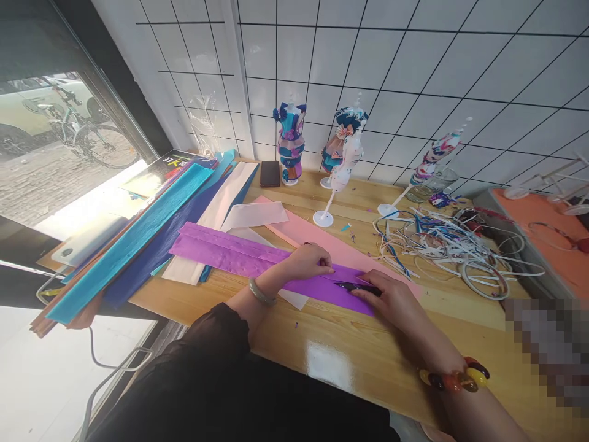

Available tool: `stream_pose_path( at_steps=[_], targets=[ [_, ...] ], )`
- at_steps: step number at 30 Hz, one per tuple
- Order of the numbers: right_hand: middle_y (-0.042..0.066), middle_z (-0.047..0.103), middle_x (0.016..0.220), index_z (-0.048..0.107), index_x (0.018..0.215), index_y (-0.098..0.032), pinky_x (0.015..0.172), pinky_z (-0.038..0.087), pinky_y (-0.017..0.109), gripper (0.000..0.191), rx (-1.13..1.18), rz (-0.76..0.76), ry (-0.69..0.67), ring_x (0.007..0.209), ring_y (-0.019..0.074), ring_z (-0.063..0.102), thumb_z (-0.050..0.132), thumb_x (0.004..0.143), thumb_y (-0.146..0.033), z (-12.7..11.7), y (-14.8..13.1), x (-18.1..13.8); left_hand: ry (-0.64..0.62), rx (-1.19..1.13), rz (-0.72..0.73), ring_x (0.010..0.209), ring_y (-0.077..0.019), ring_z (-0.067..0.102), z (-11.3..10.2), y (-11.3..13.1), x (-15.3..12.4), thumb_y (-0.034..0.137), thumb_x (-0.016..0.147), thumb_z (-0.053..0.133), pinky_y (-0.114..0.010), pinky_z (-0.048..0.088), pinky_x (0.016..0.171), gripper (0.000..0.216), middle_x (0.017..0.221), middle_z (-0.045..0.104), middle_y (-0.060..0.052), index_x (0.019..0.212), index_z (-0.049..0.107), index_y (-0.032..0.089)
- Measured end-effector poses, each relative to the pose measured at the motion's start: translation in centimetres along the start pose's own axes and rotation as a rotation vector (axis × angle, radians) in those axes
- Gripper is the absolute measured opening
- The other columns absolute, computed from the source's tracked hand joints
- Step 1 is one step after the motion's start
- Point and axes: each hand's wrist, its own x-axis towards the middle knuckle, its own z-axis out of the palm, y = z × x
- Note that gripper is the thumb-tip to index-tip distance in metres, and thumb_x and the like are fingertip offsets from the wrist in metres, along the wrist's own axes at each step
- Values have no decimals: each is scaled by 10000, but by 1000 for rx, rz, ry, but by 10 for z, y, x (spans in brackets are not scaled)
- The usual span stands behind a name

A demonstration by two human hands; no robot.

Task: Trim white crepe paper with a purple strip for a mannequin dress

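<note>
A long strip of purple paper [230,248] lies slantwise across the wooden table in front of me. My left hand [308,261] rests on it, fingertips curled and pinching its upper edge. With my right hand [389,296] I grip black scissors [352,286], their dark tips pointing left over the purple paper. Most of the scissors' handle is hidden by my fingers. Under and behind the purple strip lies a pink sheet [313,230]. A white paper strip [255,213] touches the pink one on its left.
Blue paper strips [133,245] are heaped on the left. Small dress forms on stands, one dressed in blue and purple [291,144], line the tiled wall near a phone [270,174]. Tangled ribbons and cords [437,239] lie at right beside an orange-topped box [538,227].
</note>
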Motion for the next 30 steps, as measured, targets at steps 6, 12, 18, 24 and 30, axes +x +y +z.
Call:
stream_pose_path(
  at_steps=[6, 12, 18, 24, 30],
  targets=[
    [63, 667, 949, 618, 986, -223, 740, 488, 333, 289, 2, 16, -2, 872, 223, 627, 527, 826, -446, -1, -1, -1, 10, -14, 27, 704, -122, 556, 1, -2, -1, 315, 774, 593, -255, 389, 755, 157, 740, 650, 1, 724, 656, 180],
    [57, 670, 888, 622, 943, -226, 713, 483, 333, 277, -37, 20, -11, 811, 219, 631, 510, 836, -456, -4, -5, 0, 19, -5, 26, 715, -121, 560, 1, -2, -1, 318, 769, 600, -254, 383, 761, 161, 740, 652, 6, 706, 638, 176],
    [60, 673, 894, 627, 910, -222, 708, 478, 326, 277, -73, 8, -7, 816, 219, 632, 499, 843, -457, -5, -6, -1, 15, -7, 36, 709, -119, 556, 0, -1, -1, 319, 773, 594, -250, 375, 753, 171, 733, 650, 5, 696, 632, 171],
    [48, 660, 918, 614, 968, -220, 734, 473, 317, 287, -65, 3, -8, 833, 202, 619, 513, 837, -454, -5, -10, 0, -4, -53, 10, 739, -122, 560, -1, -1, -2, 320, 788, 572, -243, 379, 738, 171, 767, 663, 3, 727, 630, 171],
    [42, 657, 908, 616, 931, -218, 717, 472, 311, 262, -58, 0, -23, 822, 198, 616, 516, 837, -442, -5, -16, 8, -8, -49, 1, 739, -122, 570, 0, -2, -1, 332, 790, 575, -251, 383, 775, 179, 769, 665, 2, 739, 627, 170]
  ],
)
